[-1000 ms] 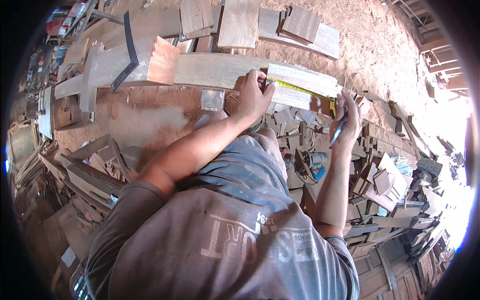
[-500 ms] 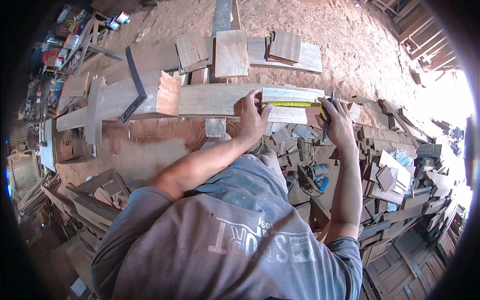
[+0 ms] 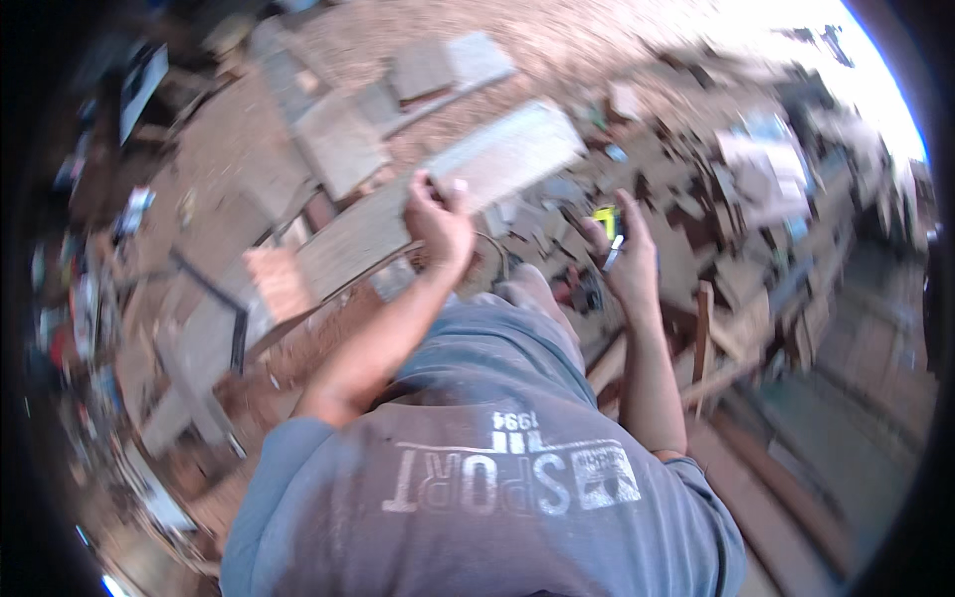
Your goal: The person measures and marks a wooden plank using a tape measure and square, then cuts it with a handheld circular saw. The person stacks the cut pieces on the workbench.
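Amid scattered offcuts [image 3: 764, 164], your right hand [image 3: 634, 261] grips a tape measure [image 3: 605, 219] at two o'clock; your left hand [image 3: 445, 233] curls over the plank [image 3: 358, 239], perhaps steadying it, grip unclear.

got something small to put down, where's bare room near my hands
The long board looks bare from the left hand to the orange-brown piece; so does the pale stretch rightward. Sandy floor beyond the far plank looks open. Piled wood crowds the right hand's right side.

Grey T-shirt [image 3: 458, 547], pale print [image 3: 509, 482], short sleeves [image 3: 284, 458]
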Available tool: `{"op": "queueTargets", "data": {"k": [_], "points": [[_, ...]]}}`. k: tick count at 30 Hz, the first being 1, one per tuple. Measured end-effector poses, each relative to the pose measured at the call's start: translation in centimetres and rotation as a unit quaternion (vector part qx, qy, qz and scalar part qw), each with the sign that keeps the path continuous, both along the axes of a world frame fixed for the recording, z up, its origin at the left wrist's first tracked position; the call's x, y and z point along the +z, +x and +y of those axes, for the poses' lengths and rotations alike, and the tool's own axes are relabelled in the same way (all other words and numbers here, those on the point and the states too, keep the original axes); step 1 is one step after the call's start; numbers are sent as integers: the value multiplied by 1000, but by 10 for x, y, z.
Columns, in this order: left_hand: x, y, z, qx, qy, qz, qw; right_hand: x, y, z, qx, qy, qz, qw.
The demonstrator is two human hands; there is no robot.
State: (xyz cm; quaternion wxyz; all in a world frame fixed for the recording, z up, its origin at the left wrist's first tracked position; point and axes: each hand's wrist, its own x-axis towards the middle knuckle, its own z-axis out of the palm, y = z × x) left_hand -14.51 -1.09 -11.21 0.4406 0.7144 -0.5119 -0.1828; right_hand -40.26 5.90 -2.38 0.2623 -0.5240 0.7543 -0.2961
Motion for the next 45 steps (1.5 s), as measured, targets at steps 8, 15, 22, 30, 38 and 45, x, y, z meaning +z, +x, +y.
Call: {"op": "queueTargets", "data": {"k": [8,15,22,30,38,45], "points": [[-3,13,-6,22,128,34,991,-10,-43,226,-262,291,136,910],[90,76,41,-203,-1,178,963,-49,-46,413,-245,512,257,783],[193,201,76,-215,-81,-150,962,-45,-82,337,-326,475,321,752],[176,315,148,55,185,-347,918,9,-39,95,-131,22,114,984],[144,317,160,55,126,-304,943,-21,24,7,2,-98,-50,994],[168,187,98,-121,-149,-154,969,-21,54,-6,124,-143,16,982]]}}
